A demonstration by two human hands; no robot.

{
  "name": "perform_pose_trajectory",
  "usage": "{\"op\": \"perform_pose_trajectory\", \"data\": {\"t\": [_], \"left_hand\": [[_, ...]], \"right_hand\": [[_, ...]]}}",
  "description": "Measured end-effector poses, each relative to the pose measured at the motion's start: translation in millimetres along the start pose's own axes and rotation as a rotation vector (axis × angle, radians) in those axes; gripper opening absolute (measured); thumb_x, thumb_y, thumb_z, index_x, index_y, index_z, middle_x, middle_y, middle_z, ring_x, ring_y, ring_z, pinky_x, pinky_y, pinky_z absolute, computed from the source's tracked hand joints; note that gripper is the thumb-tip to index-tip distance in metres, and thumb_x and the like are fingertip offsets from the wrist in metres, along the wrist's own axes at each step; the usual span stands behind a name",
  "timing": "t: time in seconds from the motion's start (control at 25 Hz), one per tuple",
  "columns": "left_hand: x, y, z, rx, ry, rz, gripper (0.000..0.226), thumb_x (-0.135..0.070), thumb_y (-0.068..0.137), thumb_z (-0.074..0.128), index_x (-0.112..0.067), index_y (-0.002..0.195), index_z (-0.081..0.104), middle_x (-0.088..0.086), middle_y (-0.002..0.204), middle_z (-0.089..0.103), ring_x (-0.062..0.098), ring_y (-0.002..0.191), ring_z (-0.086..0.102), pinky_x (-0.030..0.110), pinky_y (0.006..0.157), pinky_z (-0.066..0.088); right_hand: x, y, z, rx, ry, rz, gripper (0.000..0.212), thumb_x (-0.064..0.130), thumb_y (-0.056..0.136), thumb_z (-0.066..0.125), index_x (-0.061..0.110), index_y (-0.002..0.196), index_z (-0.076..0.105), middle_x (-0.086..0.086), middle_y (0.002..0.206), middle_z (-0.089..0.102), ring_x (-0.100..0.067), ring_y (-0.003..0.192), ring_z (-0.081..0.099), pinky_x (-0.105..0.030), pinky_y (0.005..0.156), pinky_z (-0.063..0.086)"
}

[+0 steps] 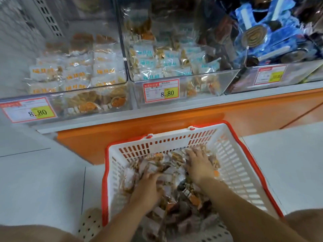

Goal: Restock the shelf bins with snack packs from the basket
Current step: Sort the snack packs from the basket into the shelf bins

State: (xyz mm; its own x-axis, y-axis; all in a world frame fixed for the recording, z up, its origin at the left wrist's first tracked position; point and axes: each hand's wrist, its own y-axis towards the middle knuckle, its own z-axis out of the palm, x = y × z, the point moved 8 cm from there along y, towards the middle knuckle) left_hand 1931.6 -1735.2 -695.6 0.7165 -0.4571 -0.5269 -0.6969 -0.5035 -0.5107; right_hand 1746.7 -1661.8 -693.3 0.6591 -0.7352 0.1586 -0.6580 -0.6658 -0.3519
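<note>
Left hand (148, 186) and right hand (199, 165) sit among crinkly clear snack packs (129, 177).
Right lies spread flat; left's fingers are buried, grip unclear. White slatted basket (174, 137), red-rimmed, long axis toward 3 clear shelf bins (227, 79).

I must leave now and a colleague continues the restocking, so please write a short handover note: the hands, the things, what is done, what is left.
Left hand: fingers dug into the clear-wrapped snack packs inside the white plastic basket with red rim; grip unclear, blurred.
Right hand: spread flat on the same pile.
Basket stands on the floor before the shelf, well filled.
The three clear plastic shelf bins already hold packs.
Done: nothing lifted out now.
Left: carry packs to matching bins.
</note>
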Motion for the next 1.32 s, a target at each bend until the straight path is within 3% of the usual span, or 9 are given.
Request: {"op": "perform_pose_trajectory", "data": {"t": [0.08,0.2,0.28,0.4,0.56,0.88,1.08,1.2,1.32], "left_hand": [[-0.1,3.1,-3.3,-0.031,-0.047,-0.026,0.053,-0.032,0.096,0.054,-0.027,0.147,0.038,-0.004,0.152,0.035,0.015,0.136,0.038,0.033,0.112,0.035],[-13.5,8.8,-14.5,-0.077,-0.236,-0.045,0.055,-0.036,0.094,0.058,-0.03,0.146,0.039,-0.008,0.146,0.041,0.007,0.121,0.049,0.024,0.096,0.044],[-27.1,10.7,-23.6,-0.093,-0.452,-0.081,0.059,-0.041,0.092,0.062,-0.033,0.145,0.038,-0.013,0.141,0.043,0.006,0.118,0.051,0.023,0.093,0.044],[-42.8,12.4,-27.9,-0.037,-0.706,-0.103,0.065,-0.055,0.083,0.066,-0.038,0.14,0.042,-0.019,0.127,0.052,0.013,0.117,0.055,0.04,0.103,0.045],[-49.5,11.9,-20.9,0.087,-1.204,-0.139,0.066,-0.028,0.069,0.077,-0.008,0.128,0.058,0.007,0.099,0.076,0.023,0.089,0.072,0.039,0.085,0.057],[-65.8,-13.6,-46.6,0.006,-1.305,-0.048,0.054,-0.019,0.068,0.076,-0.008,0.12,0.064,0.012,0.105,0.074,0.026,0.094,0.072,0.033,0.074,0.059],[-64.5,-36.9,-80.5,-0.137,-1.3,0.0,0.032,-0.012,0.085,0.069,-0.014,0.116,0.066,0.011,0.102,0.075,0.026,0.095,0.072,0.039,0.082,0.058],[-68.2,-62.8,-114.8,-0.297,-1.138,0.054,0.022,-0.018,0.089,0.069,-0.03,0.108,0.069,0.0,0.099,0.076,0.019,0.091,0.073,0.041,0.083,0.058],[-88.5,-99.9,-176.4,-0.413,-0.972,0.212,0.019,-0.023,0.091,0.068,-0.038,0.102,0.068,-0.009,0.098,0.073,0.009,0.089,0.071,0.034,0.083,0.059]], "right_hand": [[0.6,-1.2,-3.7,-0.076,0.049,-0.003,0.039,0.03,0.096,0.05,0.032,0.135,0.049,0.003,0.144,0.044,-0.024,0.132,0.039,-0.037,0.107,0.035],[-0.3,-8.4,-28.3,-0.161,0.368,-0.02,0.019,0.023,0.097,0.052,0.029,0.096,0.07,0.009,0.099,0.064,-0.013,0.098,0.06,-0.021,0.077,0.042],[-6.8,-18.8,-47.6,-0.186,0.709,0.063,0.018,0.025,0.098,0.053,0.027,0.093,0.069,0.016,0.084,0.064,-0.004,0.076,0.061,-0.013,0.066,0.042],[-11.4,-33.2,-64.3,-0.159,1.146,0.123,0.018,0.027,0.097,0.057,0.02,0.097,0.073,0.007,0.08,0.072,-0.012,0.075,0.068,-0.024,0.068,0.052],[-8.8,-52.3,-71.5,-0.011,1.503,0.135,0.018,0.013,0.096,0.057,0.004,0.103,0.071,-0.02,0.078,0.065,-0.023,0.062,0.062,-0.023,0.051,0.053],[4.8,-62.1,-82.1,0.059,1.708,0.08,0.024,0.022,0.089,0.063,0.007,0.106,0.072,-0.02,0.091,0.053,-0.024,0.065,0.052,-0.027,0.056,0.05],[34.3,-81.2,-102.3,0.188,1.649,-0.026,0.027,0.027,0.089,0.061,0.003,0.102,0.065,-0.008,0.08,0.07,-0.015,0.066,0.064,-0.023,0.055,0.051],[63.1,-98.9,-134.0,0.08,1.47,-0.135,0.02,0.017,0.085,0.067,0.012,0.105,0.066,0.0,0.084,0.075,-0.014,0.07,0.069,-0.025,0.059,0.052],[106.8,-122.5,-192.7,-0.075,1.421,-0.308,0.017,0.012,0.081,0.071,0.026,0.091,0.066,0.012,0.065,0.067,-0.003,0.062,0.063,-0.013,0.056,0.047]]}}
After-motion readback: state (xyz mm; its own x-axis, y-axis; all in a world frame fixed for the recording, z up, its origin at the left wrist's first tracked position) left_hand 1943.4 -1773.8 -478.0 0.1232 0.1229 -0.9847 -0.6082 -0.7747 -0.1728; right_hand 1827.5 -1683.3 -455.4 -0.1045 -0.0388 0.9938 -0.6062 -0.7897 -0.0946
